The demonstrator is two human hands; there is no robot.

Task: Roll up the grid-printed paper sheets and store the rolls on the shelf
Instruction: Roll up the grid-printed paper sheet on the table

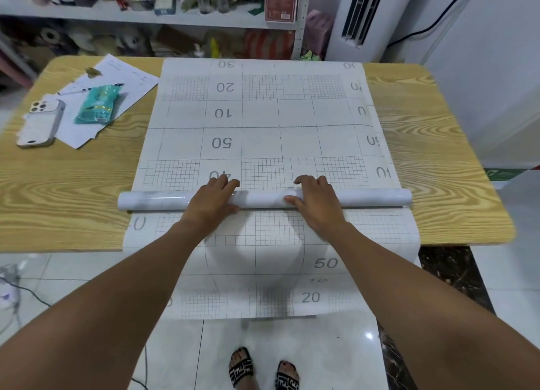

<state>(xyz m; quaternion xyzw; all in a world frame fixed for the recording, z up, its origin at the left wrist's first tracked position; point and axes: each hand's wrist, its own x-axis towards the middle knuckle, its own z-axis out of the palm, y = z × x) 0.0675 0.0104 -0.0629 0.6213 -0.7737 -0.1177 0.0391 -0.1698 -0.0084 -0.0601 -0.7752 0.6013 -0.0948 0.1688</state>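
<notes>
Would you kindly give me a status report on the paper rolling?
Holding the roll: left hand, right hand. Most of the sheet lies flat ahead. Nothing on it; phone off to the side.

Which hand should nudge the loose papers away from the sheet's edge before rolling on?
Left. The papers lie left of the sheet, nearer the left hand; the right hand can steady the roll.

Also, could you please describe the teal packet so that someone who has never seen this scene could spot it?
Start at the wood-grain table, left of the grid-printed sheet. There, toward the far left corner, lie loose white papers, and the teal packet rests on them, right of the white phone. It is the only coloured, shiny plastic wrapper.
</notes>
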